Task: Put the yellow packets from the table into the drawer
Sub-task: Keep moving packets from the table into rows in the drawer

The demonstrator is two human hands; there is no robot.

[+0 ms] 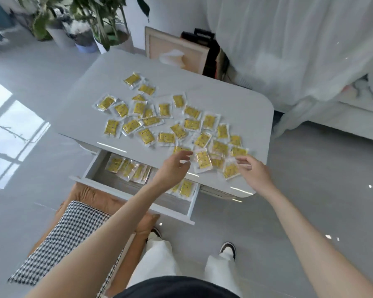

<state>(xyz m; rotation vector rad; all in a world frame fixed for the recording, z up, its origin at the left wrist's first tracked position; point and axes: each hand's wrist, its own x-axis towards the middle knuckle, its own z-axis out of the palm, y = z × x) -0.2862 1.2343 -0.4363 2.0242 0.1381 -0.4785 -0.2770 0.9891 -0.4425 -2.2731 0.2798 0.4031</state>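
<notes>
I read the left hand [174,168] and right hand [253,171] as open and empty, fingers spread toward the nearest yellow packets [203,160] at the counter's [224,97] near edge, the right perhaps touching one, just above the partly filled drawer [94,167], which keeps each drop short.

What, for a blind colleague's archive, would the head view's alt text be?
A person's left hand and right hand reach over the near edge of a white table strewn with yellow packets. Below, its open drawer already holds several more.
</notes>
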